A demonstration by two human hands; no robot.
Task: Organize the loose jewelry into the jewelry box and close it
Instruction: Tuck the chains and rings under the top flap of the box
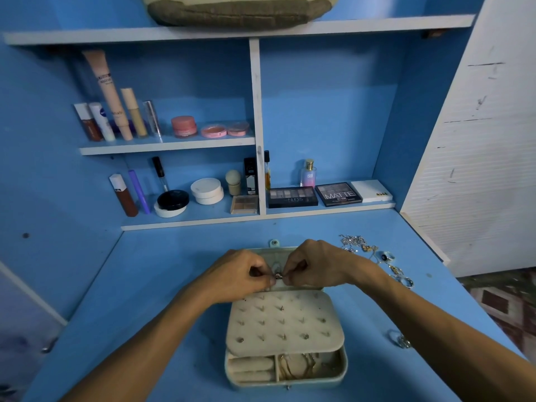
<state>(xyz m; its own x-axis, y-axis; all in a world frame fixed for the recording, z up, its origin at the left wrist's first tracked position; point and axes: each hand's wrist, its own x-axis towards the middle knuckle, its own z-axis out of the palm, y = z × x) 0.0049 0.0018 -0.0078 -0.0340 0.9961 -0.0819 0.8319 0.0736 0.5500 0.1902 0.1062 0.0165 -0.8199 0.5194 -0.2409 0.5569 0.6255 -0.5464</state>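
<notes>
A pale green jewelry box (285,382) lies open on the blue desk, its cream earring panel (284,323) folded forward over the tray. Gold chains (298,367) lie in the tray's right compartment, ring rolls to their left. My left hand (243,274) and my right hand (316,265) meet over the open lid, fingertips pinching one small metallic jewelry piece (278,276) between them. Loose necklaces and rings (374,256) are strewn on the desk to the right, and another small piece (401,339) lies beside the box.
Shelves at the back hold cosmetics: tubes (116,111), compacts (207,191), eyeshadow palettes (338,194), a perfume bottle (308,172). A white slatted panel (478,169) borders the desk on the right. A fabric bag (232,10) sits on the top shelf.
</notes>
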